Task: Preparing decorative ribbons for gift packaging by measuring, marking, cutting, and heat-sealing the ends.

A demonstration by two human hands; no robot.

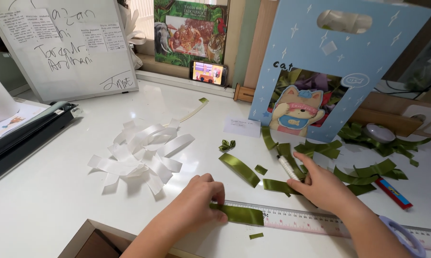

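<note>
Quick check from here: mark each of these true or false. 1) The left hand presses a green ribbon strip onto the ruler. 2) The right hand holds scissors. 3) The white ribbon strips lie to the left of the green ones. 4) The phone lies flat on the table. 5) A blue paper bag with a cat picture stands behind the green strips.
1) True: the left hand pins the green ribbon strip against the ruler.
2) False: the right hand rests on another green strip; it holds no scissors.
3) True: the white ribbon strips lie left.
4) False: the phone leans upright at the back.
5) True: the blue paper bag stands there.
</note>
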